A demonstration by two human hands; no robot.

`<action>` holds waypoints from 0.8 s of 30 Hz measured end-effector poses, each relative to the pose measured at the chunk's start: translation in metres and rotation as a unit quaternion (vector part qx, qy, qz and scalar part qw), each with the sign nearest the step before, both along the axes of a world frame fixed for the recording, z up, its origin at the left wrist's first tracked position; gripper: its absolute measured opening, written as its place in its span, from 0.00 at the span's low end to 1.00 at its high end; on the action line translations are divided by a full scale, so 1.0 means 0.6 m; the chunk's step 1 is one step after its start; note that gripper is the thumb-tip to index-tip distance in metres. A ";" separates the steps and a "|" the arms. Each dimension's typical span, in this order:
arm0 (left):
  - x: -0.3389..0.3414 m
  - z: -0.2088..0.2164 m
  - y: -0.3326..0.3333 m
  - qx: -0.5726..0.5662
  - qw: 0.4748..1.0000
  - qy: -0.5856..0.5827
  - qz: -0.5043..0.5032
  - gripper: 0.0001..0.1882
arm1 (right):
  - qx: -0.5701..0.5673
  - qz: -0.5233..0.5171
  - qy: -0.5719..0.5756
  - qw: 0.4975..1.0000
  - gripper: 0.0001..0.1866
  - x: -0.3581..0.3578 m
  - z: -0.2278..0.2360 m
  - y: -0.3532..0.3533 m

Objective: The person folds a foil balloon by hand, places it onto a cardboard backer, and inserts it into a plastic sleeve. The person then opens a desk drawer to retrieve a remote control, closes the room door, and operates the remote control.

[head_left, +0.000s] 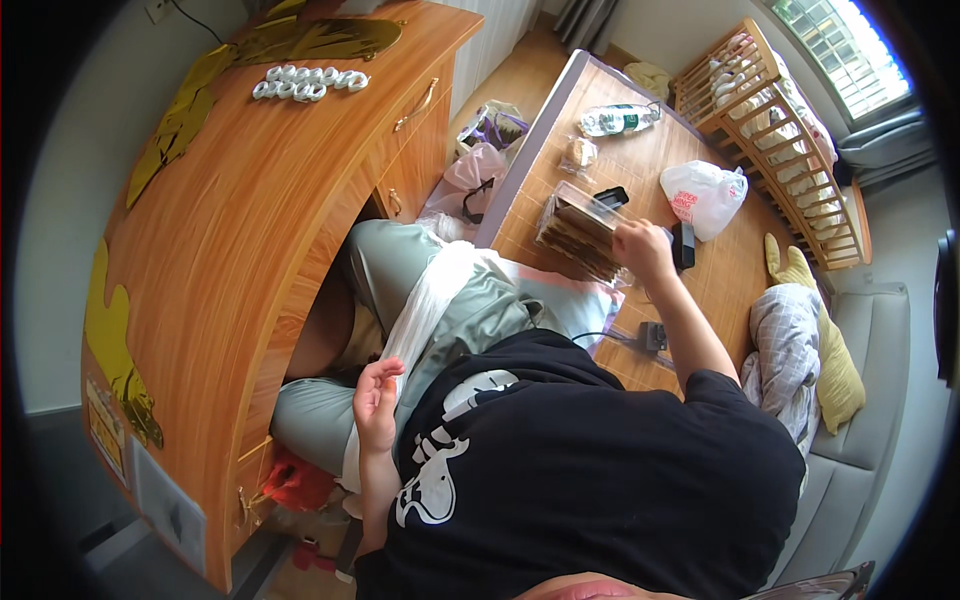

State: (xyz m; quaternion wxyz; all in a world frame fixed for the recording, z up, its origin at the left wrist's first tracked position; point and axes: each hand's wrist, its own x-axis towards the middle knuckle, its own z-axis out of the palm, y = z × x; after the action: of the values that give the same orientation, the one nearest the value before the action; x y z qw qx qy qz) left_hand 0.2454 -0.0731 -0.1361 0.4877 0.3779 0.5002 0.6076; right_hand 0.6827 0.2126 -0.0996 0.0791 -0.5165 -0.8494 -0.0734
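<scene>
Right arm (692, 322) outstretched, left fingers (383, 372) half-curled

A curved-looking wooden desk (200, 290) is carrying gold foil pieces (320, 42) along its far and left edges, while small white rolls (302, 76) are lying in two rows near its far end. Beyond it, a bed with a brown mat (725, 300) is bearing a clear bottle (618, 120) on its side, a small wrapped item (579, 155) just beside it, a transparent box (580, 225) with brown contents, a white plastic bag (703, 198) and a black block (683, 245). Nearer, a dark grey adapter (652, 337) is resting there, and checked bedding (785, 325) is lying bunched beside a yellow pillow (838, 375).
</scene>
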 end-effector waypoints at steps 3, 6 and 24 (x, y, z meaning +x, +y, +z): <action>-0.006 -0.005 -0.008 -0.007 1.000 -0.008 0.022 0.15 | -0.037 -0.006 -0.041 0.998 0.11 -0.034 -0.035 -0.014; -0.008 -0.008 -0.015 -0.015 0.999 -0.013 0.028 0.15 | -0.029 0.015 -0.036 0.999 0.22 -0.033 -0.075 -0.005; 0.000 -0.055 -0.041 -0.086 0.994 -0.016 0.060 0.16 | -0.054 -0.135 0.052 0.988 0.36 -0.076 -0.051 0.060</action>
State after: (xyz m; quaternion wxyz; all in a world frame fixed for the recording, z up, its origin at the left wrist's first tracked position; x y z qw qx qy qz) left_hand 0.2454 -0.0977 -0.1691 0.4894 0.2940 0.5646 0.5960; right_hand 0.6374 0.2485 -0.1303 0.0848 -0.6329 -0.7695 -0.0104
